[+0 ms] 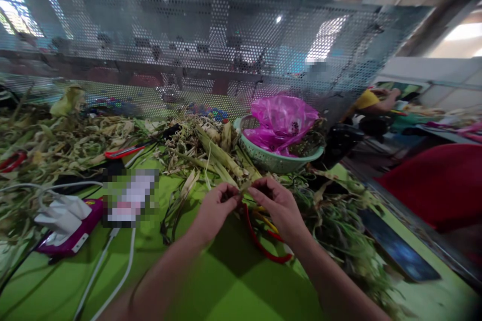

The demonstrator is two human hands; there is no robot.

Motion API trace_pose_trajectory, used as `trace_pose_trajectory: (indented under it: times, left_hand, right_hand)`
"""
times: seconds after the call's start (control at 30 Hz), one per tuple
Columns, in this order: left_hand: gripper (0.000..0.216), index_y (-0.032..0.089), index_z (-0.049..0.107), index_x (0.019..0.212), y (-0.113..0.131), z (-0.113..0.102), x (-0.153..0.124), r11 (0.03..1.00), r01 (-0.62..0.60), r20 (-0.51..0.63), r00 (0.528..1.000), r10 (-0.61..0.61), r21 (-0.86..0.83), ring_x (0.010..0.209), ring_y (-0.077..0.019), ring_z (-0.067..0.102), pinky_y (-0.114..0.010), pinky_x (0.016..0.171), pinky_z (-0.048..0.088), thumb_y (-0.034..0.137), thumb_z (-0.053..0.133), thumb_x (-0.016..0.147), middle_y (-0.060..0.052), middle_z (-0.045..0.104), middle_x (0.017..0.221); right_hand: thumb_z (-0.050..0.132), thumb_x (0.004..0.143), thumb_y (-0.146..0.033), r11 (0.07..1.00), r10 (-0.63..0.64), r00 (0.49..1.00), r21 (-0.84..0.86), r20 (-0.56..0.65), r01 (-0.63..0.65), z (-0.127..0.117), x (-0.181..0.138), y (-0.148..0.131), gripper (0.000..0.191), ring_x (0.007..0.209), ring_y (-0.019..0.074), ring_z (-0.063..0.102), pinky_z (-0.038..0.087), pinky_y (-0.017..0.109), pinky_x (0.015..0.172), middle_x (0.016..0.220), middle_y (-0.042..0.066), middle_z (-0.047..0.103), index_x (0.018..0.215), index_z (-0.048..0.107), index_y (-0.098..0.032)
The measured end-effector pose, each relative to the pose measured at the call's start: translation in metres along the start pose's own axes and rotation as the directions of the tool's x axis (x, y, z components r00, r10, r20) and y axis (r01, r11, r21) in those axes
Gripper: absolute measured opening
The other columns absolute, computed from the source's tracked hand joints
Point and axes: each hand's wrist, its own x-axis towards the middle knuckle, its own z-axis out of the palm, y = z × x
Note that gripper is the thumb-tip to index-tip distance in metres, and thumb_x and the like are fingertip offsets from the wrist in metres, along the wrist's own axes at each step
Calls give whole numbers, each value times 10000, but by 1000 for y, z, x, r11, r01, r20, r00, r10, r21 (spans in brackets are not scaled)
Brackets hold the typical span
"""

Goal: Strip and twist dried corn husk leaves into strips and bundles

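Observation:
My left hand and my right hand meet low over the green table. Thumb and fingers of both are pinched on a small strip of dry husk held between them. A tool with curved red and yellow handles lies under my right hand, partly hidden by it. Just beyond my fingertips is a heap of dry corn husks, with long pale green leaves on top.
A green basket holds a pink plastic bag. More husks and a red cutter lie left. A purple power strip and cables stand front left. Right are green strands and a dark phone; a perforated screen rises behind.

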Motion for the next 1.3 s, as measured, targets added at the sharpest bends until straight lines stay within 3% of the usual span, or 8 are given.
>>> trace_pose_trajectory:
  times: [0.17, 0.33, 0.53, 0.63, 0.77, 0.97, 1.1, 1.3]
  left_hand:
    - [172, 165, 586, 737, 2, 4, -4, 999, 21, -1, 1000, -21, -33, 689, -114, 495, -236, 684, 387, 279, 715, 740, 22, 554, 703]
    - [280, 167, 552, 739, 3, 6, -5, 922, 167, -17, 983, -184, -349, 620, -113, 542, -234, 637, 406, 320, 777, 673, 13, 593, 666]
    - [299, 141, 583, 712, -4, 2, 1, 898, 166, -26, 981, -193, -408, 552, -68, 471, -196, 571, 357, 292, 816, 600, 38, 539, 609]
    - [305, 139, 581, 705, -3, 0, 1, 919, 186, -21, 978, -205, -346, 564, -68, 456, -196, 569, 336, 301, 815, 598, 34, 538, 616]
    - [282, 154, 584, 759, 5, -1, -2, 949, 161, 7, 986, -165, -270, 615, -87, 481, -217, 626, 369, 324, 785, 660, 28, 559, 663]
    - [264, 152, 600, 797, 6, 2, -6, 974, 106, 60, 994, -96, -201, 709, -104, 506, -226, 711, 393, 334, 765, 700, 16, 577, 734]
    - [256, 157, 600, 777, 3, 5, -5, 973, 97, 54, 995, -88, -210, 700, -105, 508, -228, 711, 400, 317, 776, 684, 24, 563, 718]
    - [259, 173, 597, 816, -1, 6, -4, 936, 113, -68, 987, -143, -333, 679, -102, 517, -220, 667, 395, 295, 775, 672, 22, 577, 733]
  right_hand:
    - [716, 766, -358, 999, -21, 1000, 40, -13, 21, 2, -2, 6, 220, 641, 147, 502, 426, 264, 608, 671, -11, 556, 718, 587, -187]
    - [675, 822, -230, 934, -320, 947, -173, -23, 312, 5, -11, 0, 119, 695, 156, 535, 432, 263, 640, 726, 7, 575, 728, 609, -197]
    - [540, 886, -120, 706, -504, 796, -371, 335, 603, 6, -16, -6, 172, 741, 158, 564, 422, 272, 681, 816, 40, 628, 774, 637, -207]
    - [561, 896, -187, 782, -389, 845, -353, 367, 514, 2, -12, -7, 162, 720, 159, 554, 409, 272, 672, 773, 28, 624, 753, 635, -203]
    - [525, 934, -417, 983, -111, 969, -118, 222, 140, -4, -2, -2, 315, 689, 158, 552, 419, 265, 643, 722, 16, 614, 759, 653, -188]
    - [747, 741, -469, 923, 197, 964, 296, 181, -244, 0, 0, 5, 310, 633, 146, 542, 428, 265, 599, 727, 10, 626, 811, 653, -182]
    - [784, 700, -360, 899, 182, 973, 376, 142, -223, 4, -5, 1, 248, 648, 137, 523, 435, 265, 634, 733, 4, 608, 776, 623, -186]
    - [716, 739, -279, 978, 71, 990, 186, 123, -93, 9, -11, 1, 152, 641, 130, 450, 368, 257, 613, 657, -27, 524, 714, 597, -187]
